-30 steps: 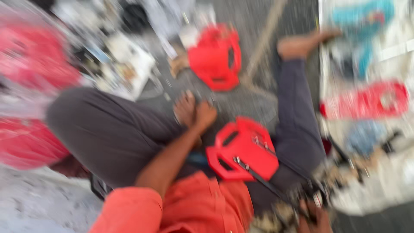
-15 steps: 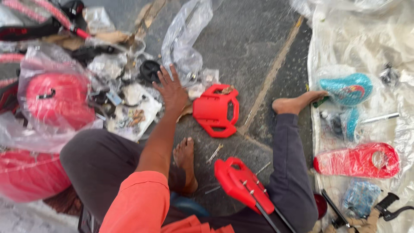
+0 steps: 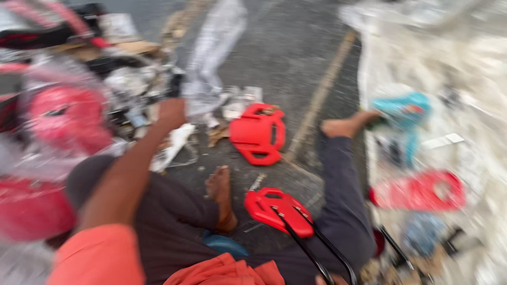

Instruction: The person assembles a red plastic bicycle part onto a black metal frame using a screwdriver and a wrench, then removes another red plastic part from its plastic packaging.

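- left hand [image 3: 171,112] stretched far forward into the heap of crumpled clear plastic [image 3: 211,58] and small parts [image 3: 132,100], too blurred to tell how far open or whether anything is gripped
- right hand [image 3: 332,278] barely in frame at the bottom edge, at the end of two thin black rods [image 3: 311,248]; grip impossible to judge
- rods running up to a red plastic housing [image 3: 279,210], lying on the grey floor [image 3: 285,47] between the legs
- second red housing [image 3: 257,133] further out, just right of the reaching hand, near scraps of paper
- bare foot [image 3: 221,195] tucked in close to the near housing, other foot [image 3: 346,126] out by the white sheet [image 3: 475,68]
- on that sheet: a teal tool [image 3: 404,112] and a red bagged piece [image 3: 420,191]
- far left: red helmet-like shells in clear bags [image 3: 63,119], crowding the reaching arm
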